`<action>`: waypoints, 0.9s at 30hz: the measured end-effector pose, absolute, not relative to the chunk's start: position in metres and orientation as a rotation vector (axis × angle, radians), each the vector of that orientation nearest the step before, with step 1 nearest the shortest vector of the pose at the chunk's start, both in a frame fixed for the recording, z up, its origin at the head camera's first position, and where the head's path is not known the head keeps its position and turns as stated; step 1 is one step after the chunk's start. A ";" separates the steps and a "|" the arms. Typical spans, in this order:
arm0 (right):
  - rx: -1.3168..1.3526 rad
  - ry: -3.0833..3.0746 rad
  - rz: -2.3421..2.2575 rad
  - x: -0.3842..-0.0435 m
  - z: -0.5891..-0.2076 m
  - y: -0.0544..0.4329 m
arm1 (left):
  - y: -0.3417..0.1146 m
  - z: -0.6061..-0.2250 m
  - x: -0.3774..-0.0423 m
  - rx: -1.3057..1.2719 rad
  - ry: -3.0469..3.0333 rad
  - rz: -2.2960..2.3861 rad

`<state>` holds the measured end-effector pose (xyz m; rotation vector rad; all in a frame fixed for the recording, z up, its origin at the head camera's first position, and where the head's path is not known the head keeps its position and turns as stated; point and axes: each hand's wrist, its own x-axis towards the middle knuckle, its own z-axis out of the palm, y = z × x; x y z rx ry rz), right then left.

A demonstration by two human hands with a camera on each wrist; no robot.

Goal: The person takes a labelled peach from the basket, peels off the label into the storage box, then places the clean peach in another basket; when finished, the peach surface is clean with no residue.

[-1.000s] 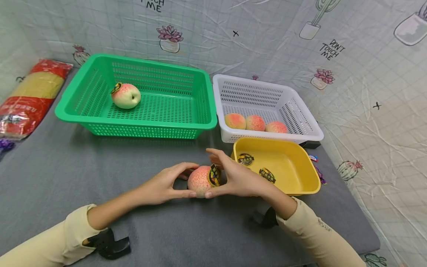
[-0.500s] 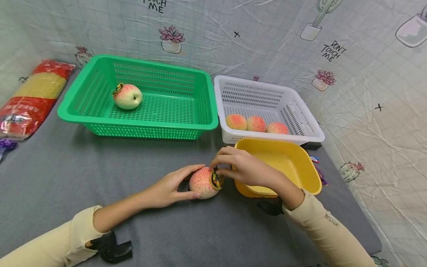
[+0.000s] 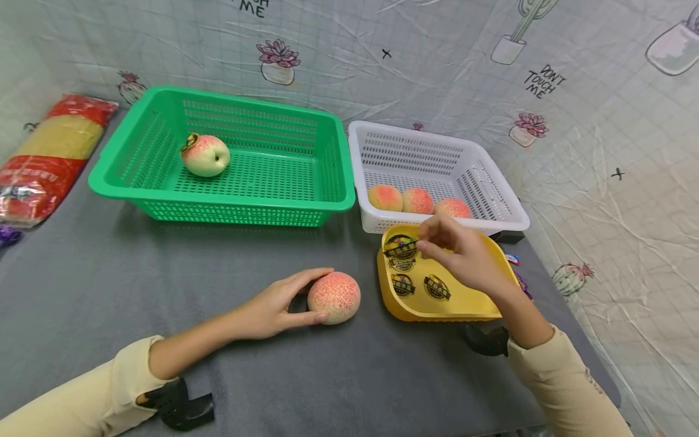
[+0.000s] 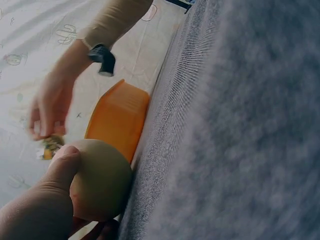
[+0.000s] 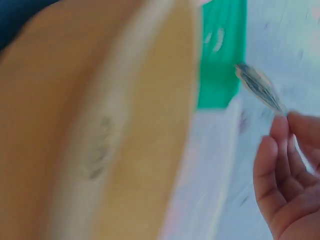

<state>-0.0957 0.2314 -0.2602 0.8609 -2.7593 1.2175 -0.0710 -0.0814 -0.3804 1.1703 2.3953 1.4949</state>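
Observation:
On the grey table a pink-speckled peach lies with my left hand gripping its left side, thumb in front and fingers behind. No sticker shows on its visible face in the head view. My right hand is raised over the yellow bin, pinching a round black-and-gold sticker between thumb and fingertips. In the right wrist view that sticker is seen nearly edge-on. Similar stickers lie inside the bin. The left wrist view has the peach close up under my thumb.
A green basket at the back left holds one peach bearing a sticker. Beside it, a white basket contains three peaches. A red-and-yellow packet lies far left. Small wrapped items sit right of the bin.
My right hand let go of the peach's side, peeled the sticker off it and carried it right, over the yellow bin. The left hand has kept its grip on the peach.

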 end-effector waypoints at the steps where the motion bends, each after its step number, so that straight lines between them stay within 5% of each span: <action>1: 0.753 -2.781 1.272 -0.096 -0.263 0.241 | -0.082 -0.380 -0.071 1.167 2.397 1.492; 12: 0.158 -3.027 1.213 -0.112 -0.308 0.307 | -0.085 -0.380 -0.071 1.151 2.390 1.476; 27: 0.457 -3.071 0.544 -0.117 -0.309 0.301 | -0.083 -0.382 -0.073 1.155 2.361 1.496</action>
